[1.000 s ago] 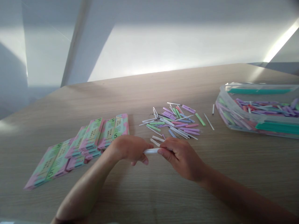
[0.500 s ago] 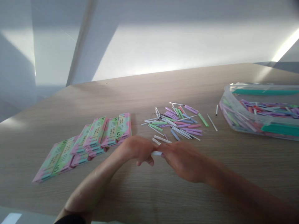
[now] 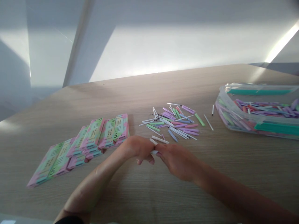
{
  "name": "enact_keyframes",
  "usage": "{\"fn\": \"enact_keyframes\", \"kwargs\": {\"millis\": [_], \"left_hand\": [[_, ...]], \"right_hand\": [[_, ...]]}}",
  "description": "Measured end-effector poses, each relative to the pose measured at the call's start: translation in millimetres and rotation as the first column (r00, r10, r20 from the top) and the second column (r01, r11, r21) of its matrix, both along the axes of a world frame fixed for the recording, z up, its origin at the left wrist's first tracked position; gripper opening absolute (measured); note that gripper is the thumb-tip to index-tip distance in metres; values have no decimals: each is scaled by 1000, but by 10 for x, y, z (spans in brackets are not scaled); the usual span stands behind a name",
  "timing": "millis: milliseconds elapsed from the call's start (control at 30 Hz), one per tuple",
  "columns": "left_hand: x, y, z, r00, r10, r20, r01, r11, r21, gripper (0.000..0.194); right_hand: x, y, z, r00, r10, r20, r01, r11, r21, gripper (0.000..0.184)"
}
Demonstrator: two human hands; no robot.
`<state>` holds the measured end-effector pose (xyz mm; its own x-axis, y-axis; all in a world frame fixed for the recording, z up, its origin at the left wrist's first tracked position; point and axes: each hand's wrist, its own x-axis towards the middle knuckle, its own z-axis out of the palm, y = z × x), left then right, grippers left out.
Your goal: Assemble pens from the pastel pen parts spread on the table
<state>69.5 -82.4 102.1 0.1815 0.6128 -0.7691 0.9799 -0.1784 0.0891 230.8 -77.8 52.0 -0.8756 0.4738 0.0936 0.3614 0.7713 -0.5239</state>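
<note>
My left hand [image 3: 141, 149] and my right hand [image 3: 178, 161] meet over the table, fingertips close together. Between them shows a short white pen part [image 3: 154, 152], pinched from both sides; most of it is hidden by the fingers. Just beyond the fingertips lies a loose white pen barrel [image 3: 160, 139]. Behind that spreads a pile of slim refills and pen barrels [image 3: 174, 123] in white, purple, green, pink and blue.
Several printed pink-and-green boxes [image 3: 93, 133] lie partly stacked on the left. A clear plastic bin [image 3: 224, 116] with many coloured pen parts stands at the right. One refill [image 3: 208, 122] lies between pile and bin. A pale wall [image 3: 175, 46] rises behind the table.
The whole view has shifted slightly, with table things a little further left. Both hands stay together on the white pen part; the right hand is a little further left.
</note>
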Motion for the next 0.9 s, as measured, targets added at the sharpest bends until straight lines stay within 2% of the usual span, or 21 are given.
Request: {"fn": "enact_keyframes", "kwargs": {"millis": [67, 167, 233, 300, 500, 767, 900], "left_hand": [[-67, 4, 75, 996, -47, 78, 47, 999, -4, 20], [-221, -3, 204, 982, -41, 182, 33, 998, 45, 42], [-310, -21, 268, 982, -7, 191, -10, 996, 90, 48], [-348, -43, 298, 977, -29, 211, 13, 997, 75, 45], [-294, -66, 279, 968, -73, 239, 65, 997, 43, 38], [-314, -70, 249, 976, -53, 213, 50, 999, 22, 42], [-295, -85, 257, 973, -47, 226, 44, 999, 18, 42]], "right_hand": [[24, 68, -45, 997, 41, -60, -42, 999, -21, 19], [51, 159, -120, 995, 46, -85, -48, 999, -24, 19], [66, 203, -158, 997, 24, -71, -26, 999, -21, 20], [78, 226, -170, 997, 29, -73, -30, 999, -21, 21], [94, 204, -82, 993, 59, -99, -59, 998, -3, 16], [140, 188, -49, 986, 23, -164, -33, 997, -63, 23], [158, 221, -48, 991, 32, -128, -41, 997, -67, 16]]}}
